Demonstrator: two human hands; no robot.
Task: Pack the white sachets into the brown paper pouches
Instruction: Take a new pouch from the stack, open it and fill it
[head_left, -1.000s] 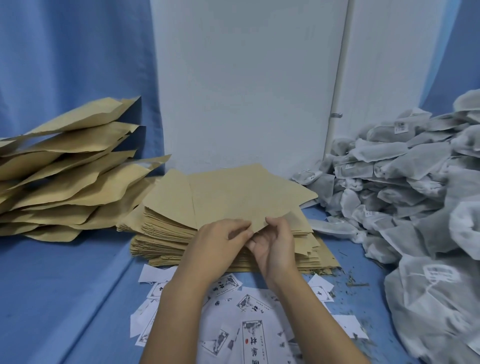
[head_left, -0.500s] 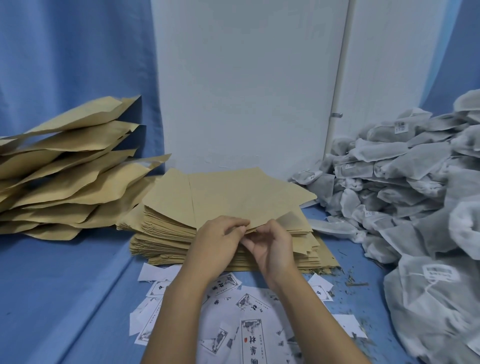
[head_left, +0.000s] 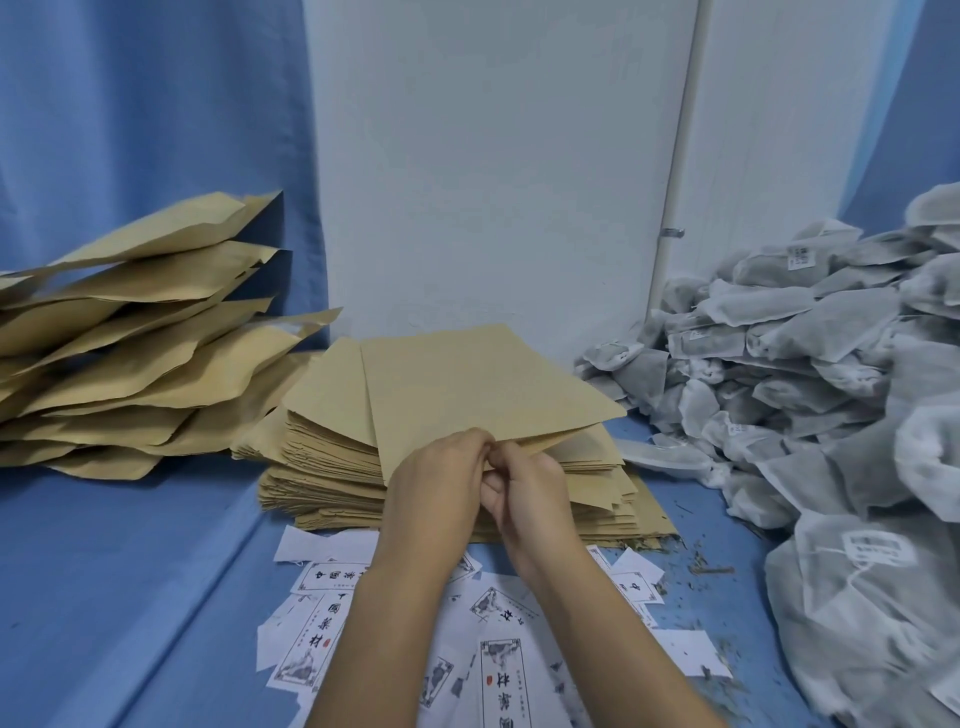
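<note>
At the centre of the frame, the left hand (head_left: 436, 493) and the right hand (head_left: 537, 501) meet knuckle to knuckle at the near edge of the top brown paper pouch (head_left: 467, 384). The fingers of both hands are curled and pinch that edge, which is lifted slightly off the stack of flat pouches (head_left: 332, 467) beneath. The pouch's far part fans away toward the white wall (head_left: 493, 156). Whether its mouth is parted cannot be told, since the fingers hide it. To the right of the hands, well apart from them, the white sachets (head_left: 831, 395) lie heaped from the middle right down to the lower right corner. At the middle left, a pile of bulging pouches (head_left: 130, 353) rests on the blue cloth (head_left: 130, 571). Below the wrists, at the lower centre, printed paper labels (head_left: 322, 629) lie scattered on the cloth.
</note>
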